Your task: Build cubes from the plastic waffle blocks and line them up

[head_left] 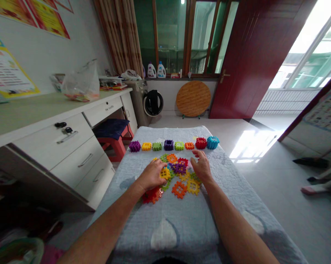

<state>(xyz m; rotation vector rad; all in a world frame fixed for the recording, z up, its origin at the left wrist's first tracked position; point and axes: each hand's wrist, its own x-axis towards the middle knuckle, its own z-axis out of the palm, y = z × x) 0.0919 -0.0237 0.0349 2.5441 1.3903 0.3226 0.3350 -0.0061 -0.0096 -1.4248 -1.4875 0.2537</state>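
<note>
Several flat, toothed plastic pieces lie in a loose pile on the cloth-covered table (182, 222), among them an orange piece (179, 189), a yellow piece (193, 186) and a purple piece (180, 168). My left hand (153, 175) is closed on a yellow piece (164, 173) at the pile's left side, above red pieces (152, 195). At the pile's right edge my right hand (202, 165) has its fingers apart and holds nothing. Behind the pile stands a row of assembled blocks, from a purple one (134, 146) at the left to a blue one (213, 142) at the right.
A white desk (83, 157) with drawers stands at the left, beside a red stool (117, 145) with a dark cushion. Beyond the table are a washing machine (140, 102) and a round wooden board (193, 98). At the far right, part of a person's foot (314, 189) shows.
</note>
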